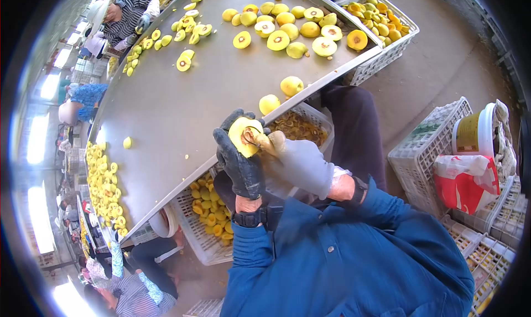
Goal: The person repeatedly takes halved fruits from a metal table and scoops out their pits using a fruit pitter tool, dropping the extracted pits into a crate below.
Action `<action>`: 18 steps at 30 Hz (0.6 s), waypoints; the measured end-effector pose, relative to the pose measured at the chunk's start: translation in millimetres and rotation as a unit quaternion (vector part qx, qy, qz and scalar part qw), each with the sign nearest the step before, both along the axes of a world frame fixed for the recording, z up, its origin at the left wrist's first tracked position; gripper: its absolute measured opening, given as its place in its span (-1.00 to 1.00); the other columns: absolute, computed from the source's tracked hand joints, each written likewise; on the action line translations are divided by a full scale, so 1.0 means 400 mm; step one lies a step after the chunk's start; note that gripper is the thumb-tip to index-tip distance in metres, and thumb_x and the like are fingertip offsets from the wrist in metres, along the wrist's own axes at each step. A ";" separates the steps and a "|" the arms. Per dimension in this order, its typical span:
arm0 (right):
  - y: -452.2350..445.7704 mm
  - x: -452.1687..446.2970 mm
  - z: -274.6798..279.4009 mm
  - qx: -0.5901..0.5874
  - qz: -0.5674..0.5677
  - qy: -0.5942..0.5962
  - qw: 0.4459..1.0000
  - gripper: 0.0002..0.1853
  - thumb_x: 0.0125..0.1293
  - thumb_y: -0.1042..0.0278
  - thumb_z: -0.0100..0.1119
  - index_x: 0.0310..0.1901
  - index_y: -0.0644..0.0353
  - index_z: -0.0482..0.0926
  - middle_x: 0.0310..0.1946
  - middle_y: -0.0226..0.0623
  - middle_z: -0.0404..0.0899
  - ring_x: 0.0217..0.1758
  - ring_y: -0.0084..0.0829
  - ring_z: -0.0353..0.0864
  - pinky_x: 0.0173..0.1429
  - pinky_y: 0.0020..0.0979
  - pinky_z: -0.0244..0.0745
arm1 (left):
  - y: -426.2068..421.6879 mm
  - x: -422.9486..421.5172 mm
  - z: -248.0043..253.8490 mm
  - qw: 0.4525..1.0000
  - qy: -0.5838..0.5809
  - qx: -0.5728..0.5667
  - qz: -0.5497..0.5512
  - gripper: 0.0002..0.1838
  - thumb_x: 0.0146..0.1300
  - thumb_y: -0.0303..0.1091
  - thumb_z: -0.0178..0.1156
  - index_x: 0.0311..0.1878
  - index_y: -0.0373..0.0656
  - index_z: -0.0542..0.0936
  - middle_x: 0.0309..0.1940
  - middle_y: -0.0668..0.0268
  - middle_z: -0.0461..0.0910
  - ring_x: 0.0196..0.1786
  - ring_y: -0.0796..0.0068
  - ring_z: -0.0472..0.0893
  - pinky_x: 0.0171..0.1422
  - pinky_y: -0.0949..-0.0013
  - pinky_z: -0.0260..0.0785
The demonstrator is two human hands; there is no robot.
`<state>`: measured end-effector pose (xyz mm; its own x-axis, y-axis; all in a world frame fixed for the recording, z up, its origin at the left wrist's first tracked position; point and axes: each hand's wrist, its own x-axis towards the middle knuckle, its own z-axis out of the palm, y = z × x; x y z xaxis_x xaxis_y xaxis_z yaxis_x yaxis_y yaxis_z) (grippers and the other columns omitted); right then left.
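Note:
My left hand, in a dark glove, is closed around a halved yellow peach, its cut face turned up with a brown hollow at the centre. My right hand, in a pale grey glove, reaches in from the right with its fingers bent and pressed together at that hollow. Whatever the right fingers grip is hidden or blurred. Two yellow peaches, a whole-looking one and another, sit by the table edge just beyond my hands.
The metal table carries several peach halves at its far end and a pile at left. A crate of scraps and a crate of halves stand below. Stacked crates are at right; co-workers sit across.

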<state>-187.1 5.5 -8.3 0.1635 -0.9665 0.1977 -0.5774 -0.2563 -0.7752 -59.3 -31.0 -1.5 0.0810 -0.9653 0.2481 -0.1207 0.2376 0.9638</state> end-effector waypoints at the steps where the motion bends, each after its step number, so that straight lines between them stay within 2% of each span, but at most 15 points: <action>1: 0.002 0.001 0.008 0.014 0.001 0.010 1.000 -0.74 0.24 0.29 0.19 -0.16 0.24 0.39 -0.55 -0.03 0.59 -0.46 0.01 0.65 -0.43 -0.06 0.51 | 0.010 -0.009 0.011 0.997 0.076 0.017 -0.004 -0.52 0.57 -0.04 -0.16 0.19 -0.30 0.42 -0.04 0.08 0.57 -0.03 0.24 0.65 0.14 0.21 0.54; 3: 0.004 0.003 0.020 0.045 0.002 0.030 0.999 -0.75 0.24 0.31 0.19 -0.17 0.25 0.39 -0.57 -0.02 0.59 -0.46 0.01 0.66 -0.43 -0.06 0.52 | 0.031 -0.027 0.033 0.973 0.226 0.054 -0.011 -0.56 0.55 -0.08 -0.08 0.18 -0.30 0.42 -0.04 0.09 0.57 -0.05 0.24 0.66 0.12 0.23 0.54; 4: 0.006 0.005 0.019 0.038 -0.001 0.027 0.999 -0.73 0.25 0.29 0.20 -0.17 0.25 0.38 -0.57 -0.03 0.58 -0.47 0.02 0.65 -0.43 -0.06 0.51 | 0.029 -0.024 0.024 0.966 0.253 0.050 -0.008 -0.64 0.49 -0.24 0.07 0.16 -0.31 0.41 -0.04 0.09 0.57 -0.08 0.28 0.66 0.07 0.25 0.55; 6: 0.012 0.009 0.011 0.029 -0.007 0.021 0.999 -0.70 0.26 0.24 0.22 -0.18 0.25 0.37 -0.58 -0.03 0.56 -0.50 0.02 0.63 -0.45 -0.08 0.51 | 0.031 -0.022 0.018 0.987 0.157 0.016 0.021 -0.66 0.47 -0.26 0.08 0.13 -0.31 0.42 -0.06 0.10 0.58 -0.08 0.29 0.66 0.06 0.26 0.55; 8: 0.017 0.000 0.012 0.036 0.016 0.000 0.999 -0.70 0.25 0.27 0.21 -0.17 0.28 0.35 -0.56 -0.03 0.57 -0.48 0.04 0.63 -0.44 -0.07 0.51 | 0.036 -0.021 0.010 0.997 0.056 -0.014 0.046 -0.68 0.46 -0.28 0.10 0.11 -0.31 0.42 -0.08 0.10 0.59 -0.09 0.30 0.65 0.05 0.26 0.55; 12: 0.012 -0.015 -0.008 0.050 0.047 0.015 0.998 -0.69 0.23 0.34 0.20 -0.13 0.32 0.34 -0.53 0.00 0.58 -0.44 0.08 0.62 -0.40 -0.03 0.50 | 0.048 -0.037 0.021 0.991 -0.100 -0.063 0.063 -0.73 0.42 -0.35 0.12 0.06 -0.31 0.44 -0.13 0.13 0.61 -0.13 0.33 0.65 0.04 0.29 0.56; 13: 0.012 -0.013 -0.012 0.046 0.052 0.020 0.997 -0.69 0.23 0.34 0.20 -0.13 0.32 0.34 -0.53 0.01 0.58 -0.44 0.09 0.62 -0.40 -0.03 0.50 | 0.026 -0.020 -0.024 0.993 -0.041 -0.083 0.072 -0.75 0.43 -0.36 0.09 0.06 -0.31 0.44 -0.13 0.14 0.62 -0.15 0.36 0.64 0.02 0.31 0.56; 15: 0.006 -0.012 0.003 0.055 0.064 0.000 0.996 -0.70 0.24 0.36 0.18 -0.12 0.33 0.34 -0.54 0.04 0.57 -0.44 0.09 0.62 -0.38 -0.03 0.50 | 0.028 -0.031 -0.007 0.993 -0.029 -0.052 0.098 -0.73 0.46 -0.29 0.03 0.02 -0.31 0.47 -0.14 0.14 0.61 -0.15 0.35 0.63 0.02 0.31 0.56; 16: 0.001 -0.009 -0.005 0.041 0.072 -0.021 0.996 -0.71 0.24 0.37 0.18 -0.13 0.33 0.34 -0.54 0.04 0.57 -0.44 0.09 0.62 -0.37 -0.03 0.51 | 0.021 -0.025 -0.008 0.993 0.081 -0.024 0.085 -0.67 0.49 -0.21 -0.03 0.00 -0.33 0.49 -0.14 0.13 0.61 -0.14 0.35 0.62 0.03 0.31 0.55; 18: -0.001 -0.021 0.010 0.060 0.092 -0.026 0.994 -0.76 0.26 0.39 0.15 -0.16 0.31 0.36 -0.53 0.05 0.57 -0.42 0.09 0.63 -0.35 -0.04 0.51 | 0.026 -0.021 -0.004 0.991 -0.047 -0.076 0.096 -0.65 0.49 -0.19 -0.03 0.00 -0.33 0.50 -0.14 0.13 0.61 -0.14 0.34 0.62 0.03 0.30 0.54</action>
<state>-195.5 5.2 -4.4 0.3329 -0.9381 0.0950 -0.4880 -0.2577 -0.8339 -67.7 -20.6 -3.2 0.2287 -0.8858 0.4037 -0.2643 0.3426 0.9015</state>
